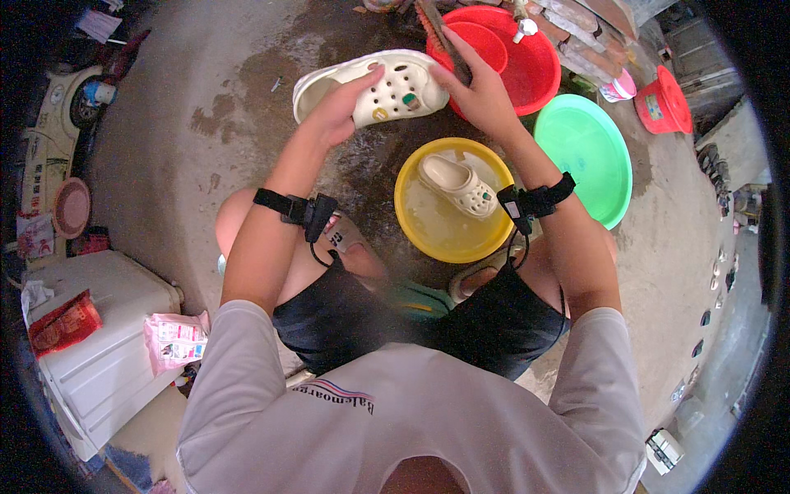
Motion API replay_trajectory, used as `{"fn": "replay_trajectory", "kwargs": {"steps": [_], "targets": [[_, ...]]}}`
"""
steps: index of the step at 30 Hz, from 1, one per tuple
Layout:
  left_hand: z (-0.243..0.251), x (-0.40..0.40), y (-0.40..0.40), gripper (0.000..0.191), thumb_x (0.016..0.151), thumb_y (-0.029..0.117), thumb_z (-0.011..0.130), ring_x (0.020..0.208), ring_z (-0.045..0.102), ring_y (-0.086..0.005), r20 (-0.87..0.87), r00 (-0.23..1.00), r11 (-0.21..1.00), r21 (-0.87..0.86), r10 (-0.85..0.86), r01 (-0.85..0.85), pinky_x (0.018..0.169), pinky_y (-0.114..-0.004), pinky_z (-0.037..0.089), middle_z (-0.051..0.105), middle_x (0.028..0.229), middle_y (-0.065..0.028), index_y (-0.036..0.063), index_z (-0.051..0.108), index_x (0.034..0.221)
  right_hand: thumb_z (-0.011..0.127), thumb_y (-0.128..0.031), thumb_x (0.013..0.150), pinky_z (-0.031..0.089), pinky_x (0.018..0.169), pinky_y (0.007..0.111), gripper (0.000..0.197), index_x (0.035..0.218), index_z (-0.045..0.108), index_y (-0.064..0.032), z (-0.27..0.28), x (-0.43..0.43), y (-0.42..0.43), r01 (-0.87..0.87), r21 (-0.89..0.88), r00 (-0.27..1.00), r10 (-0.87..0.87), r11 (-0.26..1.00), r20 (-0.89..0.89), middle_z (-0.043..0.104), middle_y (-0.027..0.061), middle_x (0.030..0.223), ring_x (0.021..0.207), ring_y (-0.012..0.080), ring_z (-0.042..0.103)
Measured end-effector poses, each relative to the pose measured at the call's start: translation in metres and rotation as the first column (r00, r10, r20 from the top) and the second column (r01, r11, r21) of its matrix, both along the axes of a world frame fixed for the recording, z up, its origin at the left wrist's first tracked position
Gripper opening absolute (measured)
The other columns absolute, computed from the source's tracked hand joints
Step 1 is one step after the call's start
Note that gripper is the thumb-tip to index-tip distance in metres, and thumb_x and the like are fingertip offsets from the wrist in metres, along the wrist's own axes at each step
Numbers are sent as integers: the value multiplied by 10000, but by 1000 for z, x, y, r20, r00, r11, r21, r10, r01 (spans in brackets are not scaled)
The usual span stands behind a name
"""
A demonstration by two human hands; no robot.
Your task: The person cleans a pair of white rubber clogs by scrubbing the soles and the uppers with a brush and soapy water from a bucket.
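My left hand [338, 111] grips a cream foam clog [395, 92] with round vent holes and a green charm, held up in front of me. A scrubbing brush [455, 52] with reddish bristles is in my right hand [484, 99], whose thumb touches the clog's toe end. The bristles point up and left, beside the clog's toe. Below, a matching cream clog [449, 176] lies tilted in a yellow basin [404, 228] of cloudy water, between my knees. The far end of the brush runs out at the picture's top edge.
A red basin [549, 86] with a smaller red basin [484, 40] inside stands under a white tap [524, 28]. Right of the yellow basin is a green basin [602, 160]. Farther right stands a red bucket [663, 105]. A white cabinet [111, 321] is at left. The concrete floor is partly wet.
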State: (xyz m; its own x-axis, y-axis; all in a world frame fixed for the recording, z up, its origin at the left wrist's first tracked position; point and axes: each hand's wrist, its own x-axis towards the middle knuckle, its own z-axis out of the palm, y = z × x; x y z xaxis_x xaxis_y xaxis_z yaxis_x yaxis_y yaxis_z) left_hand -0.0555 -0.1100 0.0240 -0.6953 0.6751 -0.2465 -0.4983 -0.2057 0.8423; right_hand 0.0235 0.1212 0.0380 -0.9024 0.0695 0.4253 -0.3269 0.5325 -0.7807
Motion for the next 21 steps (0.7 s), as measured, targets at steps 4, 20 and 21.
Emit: {"fn": "replay_trajectory", "kwargs": {"steps": [4,20,21], "targets": [[0,-7,-4,403,1000,296,659,1027,718,-194,-64,978,975,-87,201,-206,854,-356,603,714,1183,-91,30,601,1298,633,-265,993,498,1006,413,540,1497,480,-145,9,11,13,43,122,997,-35,992,-67,652,263,1253,1169,410,640],[14,-14,-12,391,1025,304,616,1073,701,-212,12,965,965,13,262,-262,916,-378,568,698,1224,-101,23,600,1297,579,-177,1000,518,662,451,499,1486,516,-269,9,38,-1,-75,330,997,79,941,3,560,153,818,727,354,621],[16,-5,-8,391,1025,304,616,1073,701,-212,11,965,965,11,263,-263,916,-378,568,698,1224,-101,23,600,1297,582,-172,999,514,669,447,492,1481,527,-253,10,38,-4,-101,285,994,107,953,-6,559,156,812,735,350,620]]}}
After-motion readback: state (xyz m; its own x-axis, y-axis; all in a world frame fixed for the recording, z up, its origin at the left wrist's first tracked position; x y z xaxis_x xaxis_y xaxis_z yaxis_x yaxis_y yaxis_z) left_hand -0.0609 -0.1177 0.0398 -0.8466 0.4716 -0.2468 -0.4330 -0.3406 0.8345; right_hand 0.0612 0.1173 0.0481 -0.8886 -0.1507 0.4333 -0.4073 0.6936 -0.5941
